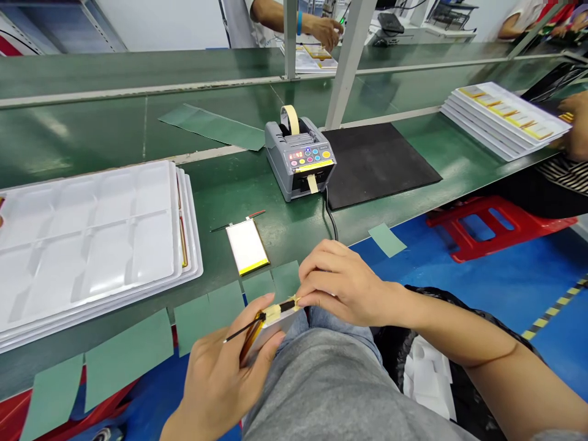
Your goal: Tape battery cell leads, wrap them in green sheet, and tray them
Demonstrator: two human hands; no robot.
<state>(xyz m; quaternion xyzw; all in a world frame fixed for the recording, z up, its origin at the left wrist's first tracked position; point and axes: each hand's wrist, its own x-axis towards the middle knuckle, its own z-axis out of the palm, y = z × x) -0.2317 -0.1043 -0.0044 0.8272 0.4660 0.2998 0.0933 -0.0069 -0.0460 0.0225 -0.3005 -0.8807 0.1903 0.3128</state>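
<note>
My left hand (234, 361) grips a flat pouch battery (269, 331) by its sides, close to my lap. Pale yellow tape covers part of the battery's upper edge, and a black wire sticks out to the left. At the right end of that edge, the fingertips of my right hand (342, 285) are pinched together on the tape or wire there; which one is hidden. On the green bench lies a second pouch battery (247, 245), white with a yellow strip, its black and red leads pointing away. Behind it stands a grey tape dispenser (301, 156) with a short tape piece protruding.
Stacked white trays (92, 239) occupy the left of the bench. A black mat (381, 162) lies right of the dispenser, and another tray stack (505, 119) sits farther right. Near my right arm is a black bin bag (395, 349). A co-worker's hand (326, 30) is across the bench.
</note>
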